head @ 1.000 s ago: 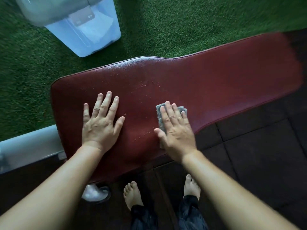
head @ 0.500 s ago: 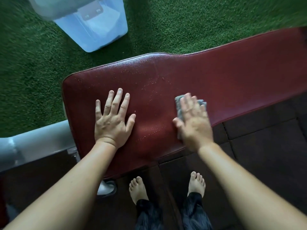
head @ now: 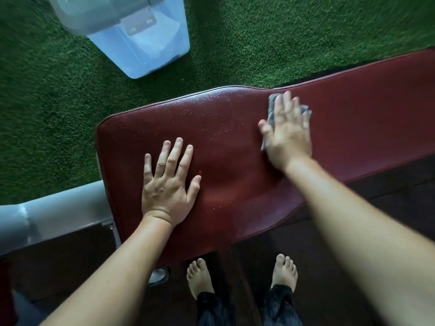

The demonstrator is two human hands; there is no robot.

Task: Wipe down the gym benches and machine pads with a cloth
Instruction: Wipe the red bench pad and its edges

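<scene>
Dark floor tiles [head: 353,267] fill the bottom of the frame, where two bare feet [head: 200,276] stand side by side below black trouser hems. Just above them a maroon padded surface [head: 235,180] runs from lower left to the right edge, and both forearms reach over its near edge. A grey metal frame [head: 58,212] meets its end at the left edge of the frame.

At centre left, the left hand [head: 168,187] lies palm down on the surface, its fingers [head: 175,154] straight, spread and holding nothing. Pale specks [head: 188,114] dot the padding past it.

At upper right of centre, the blurred right hand [head: 288,135] presses a grey cloth [head: 272,109] flat against the surface near its far edge. Its fingers are straight, and the cloth shows around them.

Beyond the surface lies green turf [head: 58,102]. A pale blue plastic bin [head: 141,36] stands on it at the upper left.
</scene>
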